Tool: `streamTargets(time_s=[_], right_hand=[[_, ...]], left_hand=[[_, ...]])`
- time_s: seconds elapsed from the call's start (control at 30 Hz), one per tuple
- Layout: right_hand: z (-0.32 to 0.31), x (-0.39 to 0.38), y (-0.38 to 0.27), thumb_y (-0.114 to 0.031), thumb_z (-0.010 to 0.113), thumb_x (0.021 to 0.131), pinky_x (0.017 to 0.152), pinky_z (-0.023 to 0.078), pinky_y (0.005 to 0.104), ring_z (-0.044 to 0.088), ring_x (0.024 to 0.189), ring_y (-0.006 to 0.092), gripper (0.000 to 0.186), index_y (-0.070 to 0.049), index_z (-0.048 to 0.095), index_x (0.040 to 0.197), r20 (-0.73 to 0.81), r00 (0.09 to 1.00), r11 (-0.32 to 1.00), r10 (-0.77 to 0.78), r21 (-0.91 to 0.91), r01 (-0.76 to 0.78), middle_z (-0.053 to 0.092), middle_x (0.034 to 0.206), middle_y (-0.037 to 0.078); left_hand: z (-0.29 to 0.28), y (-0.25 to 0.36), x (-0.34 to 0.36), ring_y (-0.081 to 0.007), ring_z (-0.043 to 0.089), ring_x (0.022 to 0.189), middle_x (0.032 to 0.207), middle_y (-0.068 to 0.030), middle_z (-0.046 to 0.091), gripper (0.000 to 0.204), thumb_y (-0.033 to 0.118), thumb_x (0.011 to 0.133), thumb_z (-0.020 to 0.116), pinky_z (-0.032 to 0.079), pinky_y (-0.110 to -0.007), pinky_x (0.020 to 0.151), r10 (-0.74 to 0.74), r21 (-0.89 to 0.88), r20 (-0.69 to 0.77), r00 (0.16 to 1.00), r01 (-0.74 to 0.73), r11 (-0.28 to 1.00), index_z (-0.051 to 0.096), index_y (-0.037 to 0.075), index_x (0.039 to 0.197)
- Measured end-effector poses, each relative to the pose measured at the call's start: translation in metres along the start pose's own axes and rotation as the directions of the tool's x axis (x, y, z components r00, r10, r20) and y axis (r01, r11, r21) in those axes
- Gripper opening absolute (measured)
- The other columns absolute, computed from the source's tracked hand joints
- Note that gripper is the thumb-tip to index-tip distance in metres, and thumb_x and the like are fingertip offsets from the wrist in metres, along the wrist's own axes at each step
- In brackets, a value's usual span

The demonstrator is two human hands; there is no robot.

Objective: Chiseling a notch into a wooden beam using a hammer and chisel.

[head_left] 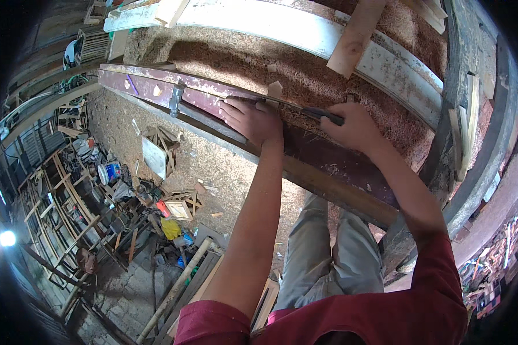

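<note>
Your left hand (252,119) presses flat on the purple beam (155,86); your right hand (354,127) has its grip closed round the chisel (305,110) near the table's edge.

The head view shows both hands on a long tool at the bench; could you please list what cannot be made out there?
- Tool: its handle end is hidden inside the right hand, and its tip lies under the left hand.
- Left hand's fingertips: blurred against the dark red beam.
- Floor clutter: too small and distorted to identify.
- Person's feet: hidden by their own legs and the bench.
</note>
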State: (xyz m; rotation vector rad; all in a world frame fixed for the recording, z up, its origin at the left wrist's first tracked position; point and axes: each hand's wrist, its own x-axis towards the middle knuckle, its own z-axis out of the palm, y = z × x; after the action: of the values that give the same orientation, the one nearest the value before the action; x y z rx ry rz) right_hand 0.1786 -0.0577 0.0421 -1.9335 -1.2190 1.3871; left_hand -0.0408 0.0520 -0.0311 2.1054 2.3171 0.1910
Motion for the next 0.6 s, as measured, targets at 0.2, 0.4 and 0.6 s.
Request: streamTargets(time_s=[0.2, 0.4, 0.6], right_hand=[[-0.041, -0.043, 0.029, -0.034, 0.074, 0.093, 0.071, 0.053, 0.0448, 0.064, 0.067, 0.0309, 0.035, 0.001, 0.077, 0.096, 0.057, 0.997, 0.998, 0.047, -0.040, -0.044, 0.068, 0.076, 0.020], [0.000, 0.002, -0.005, -0.033, 0.075, 0.093, 0.073, 0.055, 0.0451, 0.070, 0.073, 0.0331, 0.034, -0.001, 0.080, 0.101, -0.011, 1.000, 0.997, -0.017, 0.072, 0.017, 0.070, 0.081, 0.022], [-0.042, -0.047, 0.018, -0.035, 0.075, 0.094, 0.078, 0.057, 0.0465, 0.071, 0.075, 0.0343, 0.036, -0.001, 0.080, 0.106, 0.070, 0.993, 0.995, 0.098, -0.025, -0.096, 0.075, 0.086, 0.023]], left_hand=[[-0.002, -0.003, 0.003, -0.0521, 0.028, 0.160, 0.170, -0.0384, 0.030, 0.081, 0.023, 0.095, 0.062, 0.022, -0.056, 0.134, -0.005, 0.007, -0.001, 1.000, 0.005, 1.000, 0.034, -0.015, 0.161], [-0.001, 0.000, -0.001, -0.0519, 0.026, 0.161, 0.171, -0.0382, 0.028, 0.083, 0.022, 0.094, 0.062, 0.021, -0.056, 0.135, 0.008, 0.014, 0.022, 1.000, -0.009, 1.000, 0.031, -0.017, 0.161], [-0.005, -0.005, 0.000, -0.0526, 0.025, 0.161, 0.171, -0.0389, 0.027, 0.082, 0.020, 0.094, 0.060, 0.019, -0.056, 0.135, 0.005, -0.029, 0.009, 1.000, -0.005, 1.000, 0.029, -0.016, 0.162]])
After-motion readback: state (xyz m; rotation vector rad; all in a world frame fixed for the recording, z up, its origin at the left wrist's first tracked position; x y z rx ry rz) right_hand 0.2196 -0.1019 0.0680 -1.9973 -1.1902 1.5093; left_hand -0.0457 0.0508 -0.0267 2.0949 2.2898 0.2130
